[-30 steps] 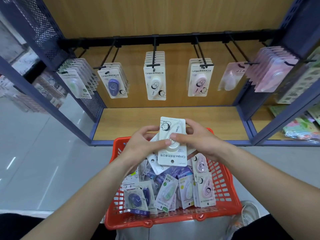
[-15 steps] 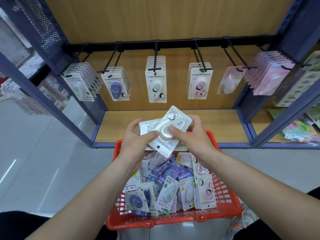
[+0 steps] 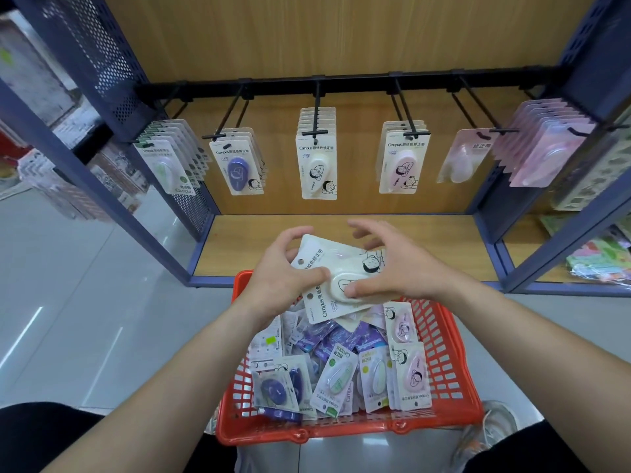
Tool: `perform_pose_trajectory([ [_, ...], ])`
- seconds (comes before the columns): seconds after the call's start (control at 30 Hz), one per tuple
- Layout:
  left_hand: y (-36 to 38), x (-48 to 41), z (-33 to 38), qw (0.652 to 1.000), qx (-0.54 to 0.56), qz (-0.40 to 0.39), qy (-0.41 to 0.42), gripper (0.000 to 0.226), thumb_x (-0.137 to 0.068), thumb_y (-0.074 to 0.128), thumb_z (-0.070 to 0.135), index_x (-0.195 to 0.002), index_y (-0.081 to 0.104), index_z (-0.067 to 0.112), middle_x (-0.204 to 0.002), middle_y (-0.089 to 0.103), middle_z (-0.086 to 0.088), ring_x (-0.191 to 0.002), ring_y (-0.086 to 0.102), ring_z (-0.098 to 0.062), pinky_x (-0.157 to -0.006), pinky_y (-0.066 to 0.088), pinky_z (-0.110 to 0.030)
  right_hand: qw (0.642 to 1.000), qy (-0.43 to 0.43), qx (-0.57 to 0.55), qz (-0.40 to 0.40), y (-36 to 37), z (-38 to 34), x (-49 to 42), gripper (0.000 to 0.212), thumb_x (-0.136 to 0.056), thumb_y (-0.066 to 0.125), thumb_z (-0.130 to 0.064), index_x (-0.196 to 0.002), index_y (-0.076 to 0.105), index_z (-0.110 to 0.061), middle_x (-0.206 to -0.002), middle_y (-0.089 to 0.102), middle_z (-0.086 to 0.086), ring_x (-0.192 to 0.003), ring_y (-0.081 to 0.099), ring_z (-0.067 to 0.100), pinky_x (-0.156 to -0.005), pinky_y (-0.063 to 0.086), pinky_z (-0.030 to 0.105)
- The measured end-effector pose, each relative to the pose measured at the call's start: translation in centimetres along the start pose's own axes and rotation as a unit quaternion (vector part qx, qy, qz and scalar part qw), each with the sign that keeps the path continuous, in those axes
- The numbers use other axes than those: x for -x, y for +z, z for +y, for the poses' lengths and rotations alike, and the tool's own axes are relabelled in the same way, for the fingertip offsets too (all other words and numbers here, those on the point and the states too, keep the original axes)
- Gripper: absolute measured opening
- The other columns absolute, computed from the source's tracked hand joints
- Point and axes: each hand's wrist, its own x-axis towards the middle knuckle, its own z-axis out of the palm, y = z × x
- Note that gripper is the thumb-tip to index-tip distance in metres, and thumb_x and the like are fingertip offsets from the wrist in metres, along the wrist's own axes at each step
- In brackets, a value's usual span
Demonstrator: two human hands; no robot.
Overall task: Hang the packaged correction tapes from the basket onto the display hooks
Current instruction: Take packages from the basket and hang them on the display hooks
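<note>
Above the far rim of the red basket [image 3: 341, 435] the left hand [image 3: 283, 278] grips white "Campus" correction tape packs [image 3: 317, 256], the right hand [image 3: 396, 268] rests only its thumb on the top blister, fingers spread loose, while loose packs [image 3: 336, 377] marked "Campus" fill the basket and hung packs [image 3: 319, 165] show beyond it.

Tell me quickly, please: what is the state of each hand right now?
Left hand: holds the white correction tape packs.
Right hand: thumb presses the packs; fingers curled above them, grip cannot be told.
</note>
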Motion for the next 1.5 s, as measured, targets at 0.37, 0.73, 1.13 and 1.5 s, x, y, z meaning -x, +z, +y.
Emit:
perform_pose_trajectory([
  [0.37,0.0,-0.2,0.7,0.993,0.071,0.099,0.002,0.055,-0.077,0.088,0.014,-0.125,0.063,0.024,-0.107,0.075,-0.006,-0.082,0.076,-0.017,-0.073,0.063,-0.039,0.984,0.024,-0.174,0.024,3.3,0.8,0.1,0.055,-0.071,0.093,-0.030,-0.117,0.065,-0.036,-0.107,0.076,-0.006,-0.095,0.071,0.003,-0.085,0.057,0.023],
  [0.73,0.0,-0.6,1.0,0.988,0.145,0.049,-0.012,0.077,-0.072,0.074,-0.003,-0.137,0.044,0.026,-0.121,0.066,-0.009,-0.108,0.067,-0.025,-0.096,0.056,-0.044,0.935,0.060,-0.320,0.139,4.9,-0.1,0.4,0.025,-0.090,0.071,-0.039,-0.107,0.072,-0.020,-0.097,0.079,-0.005,-0.087,0.075,0.012,-0.068,0.057,0.030],
  [1.13,-6.7,0.3,6.6,0.998,0.016,0.058,0.014,0.055,-0.084,0.077,-0.005,-0.131,0.056,0.013,-0.113,0.076,-0.009,-0.105,0.074,-0.031,-0.093,0.058,-0.057,0.931,0.087,-0.315,0.163,2.9,-3.7,-3.3,0.019,-0.100,0.064,-0.035,-0.106,0.064,-0.017,-0.100,0.073,0.002,-0.088,0.066,0.016,-0.082,0.051,0.035],
  [1.5,-9.3,-0.6,5.5,0.996,0.006,0.088,0.011,0.046,-0.082,0.079,-0.003,-0.123,0.063,0.009,-0.111,0.077,-0.010,-0.099,0.076,-0.029,-0.083,0.062,-0.046,0.923,0.077,-0.297,0.234,0.4,-3.6,-10.3,0.016,-0.097,0.068,-0.029,-0.104,0.057,-0.019,-0.102,0.074,0.000,-0.083,0.064,0.015,-0.071,0.047,0.028],
])
